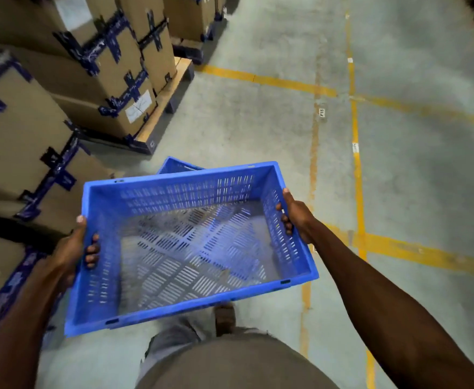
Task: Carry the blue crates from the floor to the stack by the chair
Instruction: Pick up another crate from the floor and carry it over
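between both hands (73,248), blue crate (190,304)

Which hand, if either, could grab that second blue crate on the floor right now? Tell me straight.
Probably neither. The left hand and right hand both grip the held blue crate, which also covers most of the second crate beyond it.

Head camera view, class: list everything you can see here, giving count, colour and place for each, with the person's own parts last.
Held crate: one, blue, empty, carried in the centre.
Second crate: one, blue, only a corner showing behind the held one.
Cardboard boxes: several, brown with dark blue tape, stacked on the left.
Pallet: one, wooden, under the boxes.
Floor lines: several, yellow, on the grey concrete at right.
Shoe: one, brown, below the crate.
Left hand: grip on the crate's left wall.
Right hand: grip on its right wall.
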`<state>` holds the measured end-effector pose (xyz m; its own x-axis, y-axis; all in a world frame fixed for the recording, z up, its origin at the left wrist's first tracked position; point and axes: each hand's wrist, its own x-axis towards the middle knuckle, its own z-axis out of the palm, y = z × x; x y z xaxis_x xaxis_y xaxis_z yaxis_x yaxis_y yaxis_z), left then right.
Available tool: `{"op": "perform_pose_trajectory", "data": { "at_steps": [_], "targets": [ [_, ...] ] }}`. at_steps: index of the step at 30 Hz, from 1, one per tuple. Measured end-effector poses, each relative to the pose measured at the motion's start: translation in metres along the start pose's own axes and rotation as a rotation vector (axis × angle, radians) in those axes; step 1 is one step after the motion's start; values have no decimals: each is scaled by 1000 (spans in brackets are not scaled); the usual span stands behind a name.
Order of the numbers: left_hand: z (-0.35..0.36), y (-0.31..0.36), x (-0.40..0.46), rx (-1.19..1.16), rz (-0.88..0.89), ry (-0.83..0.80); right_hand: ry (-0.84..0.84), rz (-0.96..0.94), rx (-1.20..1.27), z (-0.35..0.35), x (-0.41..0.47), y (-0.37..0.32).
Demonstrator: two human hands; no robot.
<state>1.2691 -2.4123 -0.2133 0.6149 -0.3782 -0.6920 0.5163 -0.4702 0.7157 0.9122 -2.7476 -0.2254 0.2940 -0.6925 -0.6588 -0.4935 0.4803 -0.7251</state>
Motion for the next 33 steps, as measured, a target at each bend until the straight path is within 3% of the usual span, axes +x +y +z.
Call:
{"op": "perform_pose_trajectory", "data": {
  "at_steps": [10,16,20,27,33],
  "targets": [
    [0,-138,-161,-114,64,235,-153,-90,-126,-26,-59,64],
    [7,-255,-276,-220,82,461,-257,-183,-240,-53,-128,114],
    [22,-339,-368,-352,98,522,-364,-232,-303,-75,-168,144],
    [102,-467,-533,-505,93,830,-592,-325,-483,-97,-214,207],
    [202,-574,-664,-658,-15,1066,-785,-390,-660,-118,-271,262]
  ]
}}
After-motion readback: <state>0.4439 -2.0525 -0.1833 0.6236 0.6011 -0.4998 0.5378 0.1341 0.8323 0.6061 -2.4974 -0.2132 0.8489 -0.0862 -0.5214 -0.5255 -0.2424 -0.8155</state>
